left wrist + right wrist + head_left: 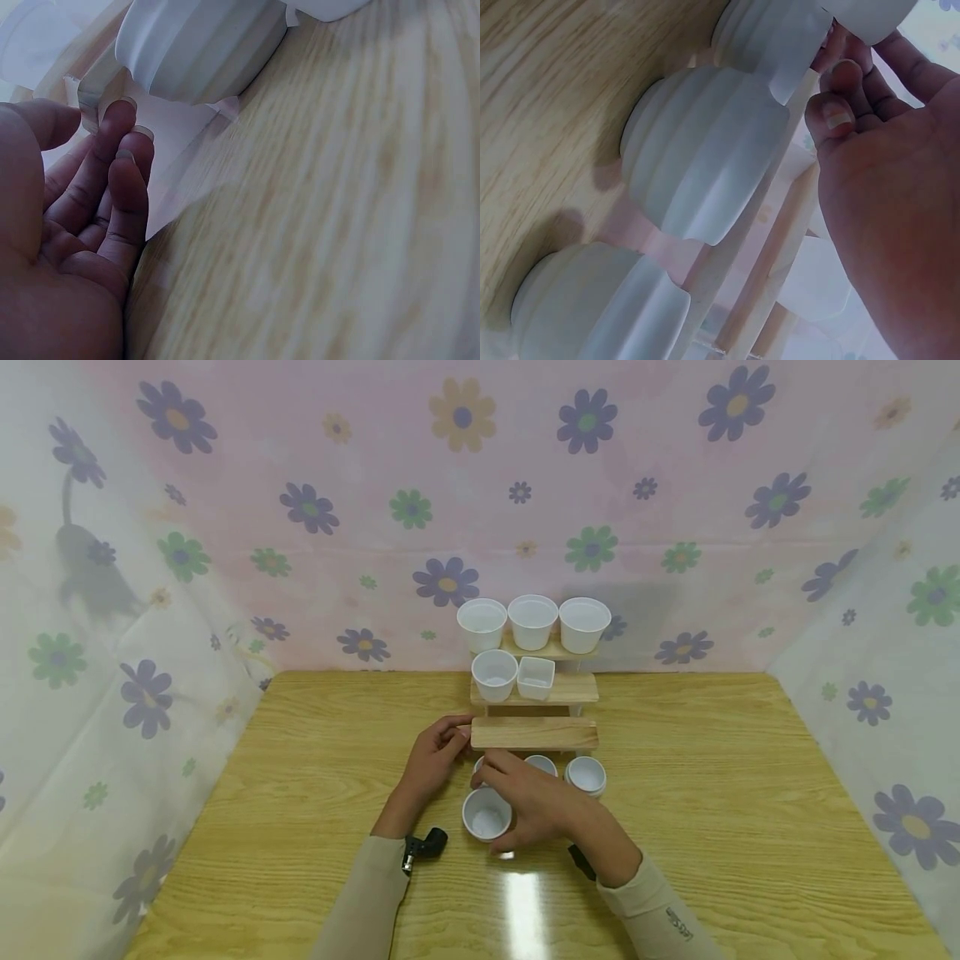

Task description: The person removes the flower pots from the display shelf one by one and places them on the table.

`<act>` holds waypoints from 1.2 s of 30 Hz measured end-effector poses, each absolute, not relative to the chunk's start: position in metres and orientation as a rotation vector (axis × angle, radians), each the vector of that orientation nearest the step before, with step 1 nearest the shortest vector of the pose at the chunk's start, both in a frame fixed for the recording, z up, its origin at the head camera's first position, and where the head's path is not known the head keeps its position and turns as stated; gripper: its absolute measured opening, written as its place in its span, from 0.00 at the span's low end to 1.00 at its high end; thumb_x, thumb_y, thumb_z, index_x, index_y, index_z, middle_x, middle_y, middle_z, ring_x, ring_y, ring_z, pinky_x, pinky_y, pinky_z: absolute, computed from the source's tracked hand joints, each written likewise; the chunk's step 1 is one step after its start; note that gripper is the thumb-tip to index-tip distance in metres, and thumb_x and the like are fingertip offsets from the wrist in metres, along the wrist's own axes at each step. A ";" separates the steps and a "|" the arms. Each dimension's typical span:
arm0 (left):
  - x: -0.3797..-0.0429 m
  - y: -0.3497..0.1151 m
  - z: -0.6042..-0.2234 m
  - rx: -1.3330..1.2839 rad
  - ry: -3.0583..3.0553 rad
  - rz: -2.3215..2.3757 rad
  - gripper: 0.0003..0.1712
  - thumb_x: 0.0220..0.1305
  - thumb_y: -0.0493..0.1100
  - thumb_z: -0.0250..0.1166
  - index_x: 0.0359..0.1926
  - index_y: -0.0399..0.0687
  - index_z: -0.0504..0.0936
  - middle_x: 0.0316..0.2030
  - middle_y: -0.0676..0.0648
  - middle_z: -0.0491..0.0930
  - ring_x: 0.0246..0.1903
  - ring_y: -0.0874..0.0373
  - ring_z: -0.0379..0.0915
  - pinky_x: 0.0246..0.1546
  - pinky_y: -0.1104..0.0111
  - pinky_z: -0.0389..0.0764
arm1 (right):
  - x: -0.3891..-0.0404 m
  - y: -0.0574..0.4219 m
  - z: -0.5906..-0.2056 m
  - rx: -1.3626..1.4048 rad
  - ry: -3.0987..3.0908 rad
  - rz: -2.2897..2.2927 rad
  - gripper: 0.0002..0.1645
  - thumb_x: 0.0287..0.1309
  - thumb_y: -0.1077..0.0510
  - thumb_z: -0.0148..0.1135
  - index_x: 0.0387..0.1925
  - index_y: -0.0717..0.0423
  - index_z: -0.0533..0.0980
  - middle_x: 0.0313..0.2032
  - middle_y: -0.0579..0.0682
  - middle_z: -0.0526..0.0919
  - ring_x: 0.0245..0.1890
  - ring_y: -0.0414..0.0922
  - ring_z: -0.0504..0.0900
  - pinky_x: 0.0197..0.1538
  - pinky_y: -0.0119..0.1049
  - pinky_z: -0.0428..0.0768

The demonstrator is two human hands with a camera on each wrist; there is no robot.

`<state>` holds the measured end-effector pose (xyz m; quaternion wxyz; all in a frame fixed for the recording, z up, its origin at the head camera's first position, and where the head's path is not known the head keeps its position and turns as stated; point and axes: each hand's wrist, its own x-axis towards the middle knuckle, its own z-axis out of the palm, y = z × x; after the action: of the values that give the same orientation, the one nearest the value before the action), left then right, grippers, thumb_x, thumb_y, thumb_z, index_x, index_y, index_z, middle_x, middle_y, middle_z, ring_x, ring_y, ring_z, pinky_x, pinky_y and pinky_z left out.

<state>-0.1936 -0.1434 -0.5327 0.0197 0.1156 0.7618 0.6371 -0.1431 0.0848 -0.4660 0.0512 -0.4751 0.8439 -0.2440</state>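
Note:
My right hand grips a white plastic pot, fingers over its far rim and thumb at its near side. In the right wrist view this pot is partly cut off at the top right, above ribbed white pots on the table. My left hand holds the left end of the lowest shelf of a wooden tiered stand. Seen from the left wrist, thumb and fingertips lie about the shelf end, close beside a ribbed pot.
White round pots line the top tier. A round pot and a square pot stand on the middle one. More pots, among them the right one, sit before the stand on the wooden table. Flowered cloth hangs behind.

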 end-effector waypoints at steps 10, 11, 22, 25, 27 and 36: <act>-0.195 -0.142 -0.534 0.345 2.363 1.972 0.17 0.82 0.46 0.60 0.65 0.50 0.83 0.36 0.41 0.86 0.37 0.52 0.81 0.40 0.67 0.82 | -0.143 0.091 -0.459 -1.299 2.610 -0.785 0.39 0.58 0.36 0.79 0.62 0.52 0.77 0.56 0.45 0.75 0.53 0.41 0.76 0.57 0.39 0.80; -0.195 -0.142 -0.534 0.347 2.365 1.971 0.17 0.82 0.46 0.60 0.65 0.49 0.83 0.36 0.41 0.86 0.37 0.52 0.81 0.40 0.67 0.82 | -0.144 0.092 -0.459 -1.285 2.625 -0.795 0.38 0.60 0.36 0.77 0.62 0.52 0.77 0.55 0.45 0.76 0.51 0.41 0.76 0.55 0.39 0.80; -0.195 -0.142 -0.534 0.328 2.371 1.977 0.16 0.82 0.44 0.61 0.64 0.48 0.84 0.35 0.42 0.85 0.36 0.53 0.81 0.40 0.67 0.81 | -0.152 0.097 -0.454 -1.301 2.799 -0.926 0.21 0.66 0.50 0.75 0.52 0.59 0.82 0.42 0.50 0.83 0.42 0.45 0.82 0.48 0.40 0.83; -0.196 -0.142 -0.535 0.329 2.376 1.976 0.17 0.81 0.43 0.61 0.64 0.47 0.83 0.34 0.40 0.85 0.36 0.52 0.81 0.40 0.67 0.81 | -0.153 0.100 -0.453 -1.293 2.816 -0.961 0.19 0.66 0.52 0.75 0.51 0.59 0.82 0.42 0.50 0.83 0.41 0.45 0.83 0.46 0.39 0.83; -0.196 -0.143 -0.535 0.327 2.377 1.976 0.17 0.81 0.43 0.61 0.64 0.46 0.83 0.34 0.40 0.85 0.36 0.52 0.81 0.40 0.67 0.81 | -0.154 0.102 -0.452 -1.287 2.817 -0.999 0.17 0.66 0.54 0.75 0.50 0.59 0.83 0.41 0.51 0.83 0.40 0.45 0.83 0.46 0.39 0.83; -0.195 -0.142 -0.534 0.306 2.378 1.969 0.16 0.82 0.43 0.61 0.64 0.48 0.83 0.36 0.44 0.87 0.37 0.54 0.82 0.40 0.67 0.81 | -0.157 0.112 -0.449 -1.247 2.836 -1.143 0.12 0.65 0.59 0.75 0.45 0.59 0.83 0.42 0.51 0.83 0.43 0.47 0.87 0.48 0.40 0.86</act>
<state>-0.1951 -0.1417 -0.5337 0.0197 0.0986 0.7663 0.6346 -0.1573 0.1118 -0.4486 -0.0802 -0.3764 0.8561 -0.3450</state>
